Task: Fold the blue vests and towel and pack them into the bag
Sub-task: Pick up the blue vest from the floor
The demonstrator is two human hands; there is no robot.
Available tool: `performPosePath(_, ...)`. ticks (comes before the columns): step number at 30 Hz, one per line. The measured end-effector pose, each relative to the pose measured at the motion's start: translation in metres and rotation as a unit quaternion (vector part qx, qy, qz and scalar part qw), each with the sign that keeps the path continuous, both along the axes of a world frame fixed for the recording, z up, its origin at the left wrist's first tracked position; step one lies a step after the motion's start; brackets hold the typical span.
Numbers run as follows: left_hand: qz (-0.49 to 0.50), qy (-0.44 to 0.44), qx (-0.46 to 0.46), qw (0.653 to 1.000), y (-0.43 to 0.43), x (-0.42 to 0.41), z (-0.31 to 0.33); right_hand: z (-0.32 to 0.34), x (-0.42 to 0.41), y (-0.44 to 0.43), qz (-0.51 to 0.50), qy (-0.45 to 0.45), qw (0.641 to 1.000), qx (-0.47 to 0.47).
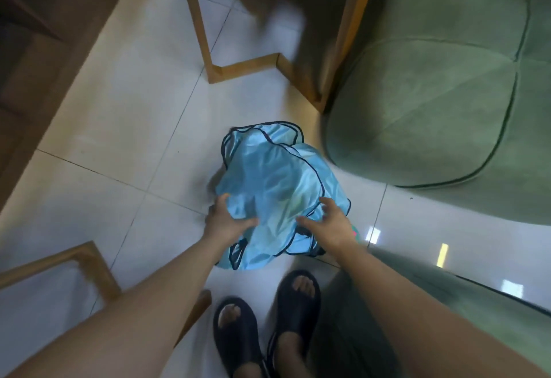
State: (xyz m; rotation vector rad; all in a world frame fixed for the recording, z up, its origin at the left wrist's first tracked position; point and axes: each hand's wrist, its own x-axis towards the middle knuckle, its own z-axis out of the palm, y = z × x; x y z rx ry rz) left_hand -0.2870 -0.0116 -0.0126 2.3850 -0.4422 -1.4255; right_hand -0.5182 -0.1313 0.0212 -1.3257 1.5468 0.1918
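Currently we locate blue vests heap on floor tiles beside green sofa, long axis near-to-far. Our left hand grips near-left edge; right hand rests on top, fingers spread.

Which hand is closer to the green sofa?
Right. The right hand is on the blue vests at the side toward the green sofa; the left hand is on their opposite side.

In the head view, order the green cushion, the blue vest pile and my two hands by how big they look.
1. green cushion
2. blue vest pile
3. left hand and right hand: they look alike, so I can't rank them.
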Motion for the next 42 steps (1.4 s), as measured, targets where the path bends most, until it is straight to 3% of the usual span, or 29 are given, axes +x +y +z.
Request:
performPosePath(6,0.101,0.003,0.02,0.995,-0.014,0.016,-0.089,-0.093,0.036,-0.042,0.032,0.012,0.999,-0.02)
performPosePath(10,0.148,0.116,0.033,0.982,-0.025,0.027,-0.114,-0.139,0.047,-0.063,0.013,0.041,0.999,0.027)
performPosePath(14,0.218,0.267,-0.001,0.939,-0.036,0.011,-0.121,-0.163,0.064,-0.047,-0.073,-0.107,0.984,0.123)
performPosePath(19,0.298,0.276,-0.033,0.913,-0.039,-0.005,-0.106,-0.137,0.098,-0.01,-0.083,-0.18,0.963,0.183)
performPosePath(26,0.315,0.305,-0.019,0.899,-0.026,0.002,0.0,-0.045,0.106,0.016,-0.071,-0.182,0.97,0.144)
performPosePath(42,0.282,0.266,-0.12,0.914,0.002,0.055,0.359,0.311,0.166,0.056,-0.013,-0.19,0.982,0.013)
